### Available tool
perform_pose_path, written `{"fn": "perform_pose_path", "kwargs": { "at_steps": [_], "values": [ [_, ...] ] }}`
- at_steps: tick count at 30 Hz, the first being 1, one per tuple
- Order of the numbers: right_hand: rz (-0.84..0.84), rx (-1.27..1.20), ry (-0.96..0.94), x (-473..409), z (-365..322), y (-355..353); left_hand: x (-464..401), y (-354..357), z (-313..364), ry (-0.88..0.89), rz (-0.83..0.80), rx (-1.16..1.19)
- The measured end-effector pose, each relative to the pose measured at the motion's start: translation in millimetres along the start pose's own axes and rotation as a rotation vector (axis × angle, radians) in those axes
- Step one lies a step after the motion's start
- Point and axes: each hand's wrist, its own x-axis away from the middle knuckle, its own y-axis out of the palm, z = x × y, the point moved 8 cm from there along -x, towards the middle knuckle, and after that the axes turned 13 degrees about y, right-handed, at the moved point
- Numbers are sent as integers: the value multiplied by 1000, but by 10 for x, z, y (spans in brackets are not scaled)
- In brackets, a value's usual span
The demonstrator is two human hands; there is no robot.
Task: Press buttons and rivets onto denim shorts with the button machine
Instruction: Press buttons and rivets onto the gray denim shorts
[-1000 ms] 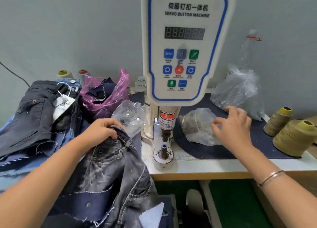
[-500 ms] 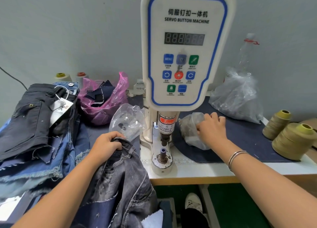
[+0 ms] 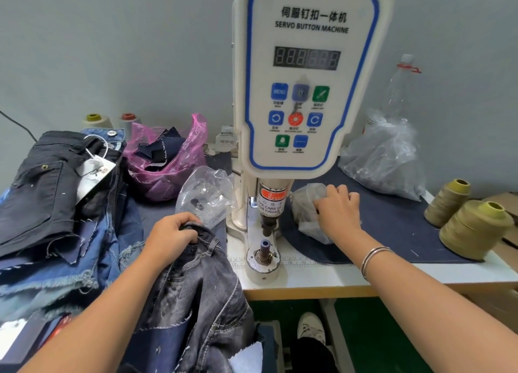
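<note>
While the left hand (image 3: 171, 236) grips the waistband of the grey denim shorts (image 3: 196, 297) with curled fingers, the shorts hang down from it in front of the table edge, just left of the button machine (image 3: 305, 78). This machine stands upright in the middle of the white table (image 3: 322, 274); its lower die (image 3: 264, 250) is bare, and the shorts are beside it, not on it. The right hand (image 3: 337, 212) lies on a small clear plastic bag (image 3: 305, 204) just right of the machine's column; its fingers curl onto the bag, but I cannot tell if they pinch a button or only the plastic. The bag rests on a dark blue cloth (image 3: 392, 227). On the left lies a pile of other denim shorts (image 3: 50, 198), behind it a pink bag (image 3: 168, 162) with dark scraps, and near the machine another clear bag (image 3: 207, 196). At the right stand two olive thread cones (image 3: 473, 229), and behind them a larger clear bag (image 3: 384, 154).
</note>
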Motion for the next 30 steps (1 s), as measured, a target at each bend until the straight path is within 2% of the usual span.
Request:
{"fn": "perform_pose_path", "kwargs": {
  "at_steps": [14, 18, 20, 24, 26, 28, 30],
  "values": [
    [-16, -90, 30, 14, 93, 5, -7, -11, 18, 25, 18, -61],
    [-48, -259, 84, 4, 226, -33, -6, -15, 22, 25, 15, -70],
    [-8, -354, 102, 52, 328, -123, -11, -17, 20, 25, 18, -70],
    [204, -465, 120, 267, 494, -420, -18, -8, 9, 20, 14, -62],
    [237, -622, 169, 399, 552, -541, -15, -9, 8, 18, 13, -60],
    [64, -920, 203, 545, 467, -532, -15, -10, 9, 17, 13, -60],
    [-252, -1252, 249, 748, 228, -392, -17, -11, 12, 18, 16, -57]
  ]
}}
